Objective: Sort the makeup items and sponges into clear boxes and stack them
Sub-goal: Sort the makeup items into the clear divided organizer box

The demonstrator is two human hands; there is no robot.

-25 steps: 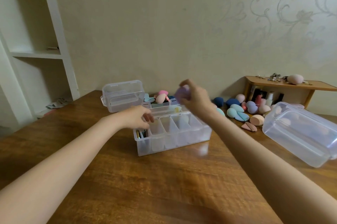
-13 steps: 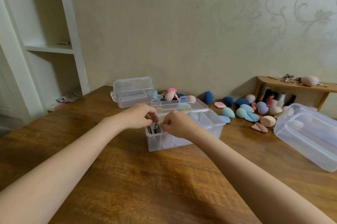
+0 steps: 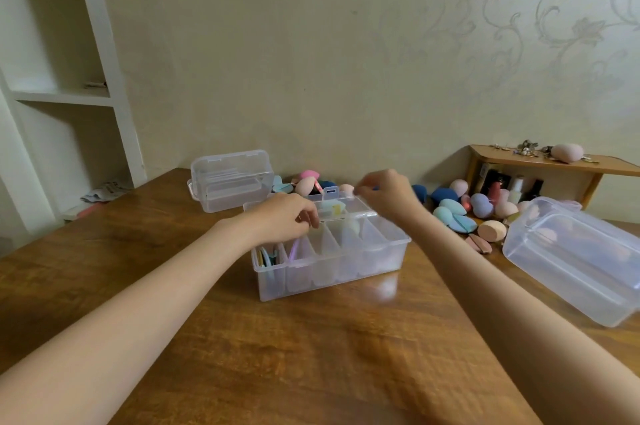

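On the wooden worktop [image 3: 311, 348] stands an open clear divided box [image 3: 329, 272], with flat items upright in its left compartment. The left hand [image 3: 280, 222] rests on the box's back left rim, fingers curled; whether they pinch anything cannot be told. The right hand [image 3: 386, 196] hovers above the raised lid [image 3: 341, 205], fingertips pinched together, blurred. A larger clear box [image 3: 571, 262] lies tilted at right. Behind, loose sponges [image 3: 450, 215] sit along the wall, with a closed clear box [image 3: 230, 180] at left.

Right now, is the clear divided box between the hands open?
Open: the clear divided box shows its compartments from above, its lid tipped back.
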